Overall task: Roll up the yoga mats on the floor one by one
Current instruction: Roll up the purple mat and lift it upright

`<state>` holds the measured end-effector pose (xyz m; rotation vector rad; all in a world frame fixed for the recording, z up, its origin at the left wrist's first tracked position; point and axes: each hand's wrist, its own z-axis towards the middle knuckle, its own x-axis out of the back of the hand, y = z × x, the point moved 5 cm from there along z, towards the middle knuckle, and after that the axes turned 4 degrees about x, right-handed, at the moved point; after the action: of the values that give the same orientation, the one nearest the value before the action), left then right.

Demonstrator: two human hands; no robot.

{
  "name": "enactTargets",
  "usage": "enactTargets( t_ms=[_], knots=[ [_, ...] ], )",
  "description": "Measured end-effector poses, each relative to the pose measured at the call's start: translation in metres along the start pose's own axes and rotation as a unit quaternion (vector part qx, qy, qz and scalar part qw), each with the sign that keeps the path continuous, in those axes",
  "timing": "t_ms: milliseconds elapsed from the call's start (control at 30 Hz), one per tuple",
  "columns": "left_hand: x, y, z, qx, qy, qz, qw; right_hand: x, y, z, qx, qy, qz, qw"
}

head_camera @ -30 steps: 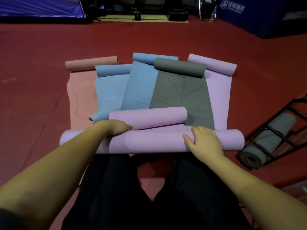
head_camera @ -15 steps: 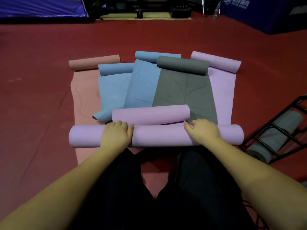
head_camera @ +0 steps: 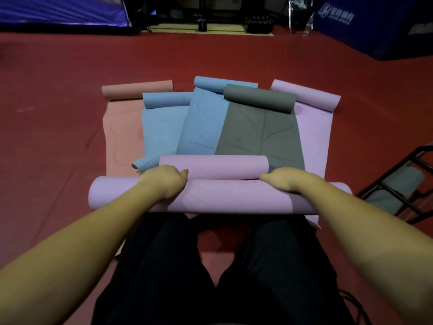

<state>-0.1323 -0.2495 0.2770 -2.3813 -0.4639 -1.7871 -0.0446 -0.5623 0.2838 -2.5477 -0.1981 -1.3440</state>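
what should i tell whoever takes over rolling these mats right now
Left hand and right hand: both curled over the top of the near lilac roll, grip on it.
That roll lies crosswise just before the knees, against a second, shorter lilac roll.
Done: one grey mat sits rolled in the black rack.
Left: the peach mat, two blue mats, dark grey mat and far lilac mat lie spread flat, only their far ends curled.

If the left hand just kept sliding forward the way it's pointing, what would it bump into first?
Probably the smaller purple roll lying just ahead of the left hand, whose fingers curl over the big purple roll; depth is hard to judge.
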Motion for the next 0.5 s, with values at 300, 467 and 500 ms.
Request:
enactTargets(
  t_ms=[300,467,500],
  knots=[
    [0.001,0.008,0.011,0.045,-0.135,-0.049,0.989,-0.007,0.004,0.015,0.019,0.096,0.008,0.995],
    [0.0,0.002,0.022,0.089,-0.202,-0.119,0.968,-0.003,0.003,-0.008,0.024,0.293,0.003,0.956],
    [-0.001,0.002,0.025,0.099,-0.226,-0.14,0.959,-0.007,0.003,-0.013,0.034,0.311,0.003,0.95]
  ],
)
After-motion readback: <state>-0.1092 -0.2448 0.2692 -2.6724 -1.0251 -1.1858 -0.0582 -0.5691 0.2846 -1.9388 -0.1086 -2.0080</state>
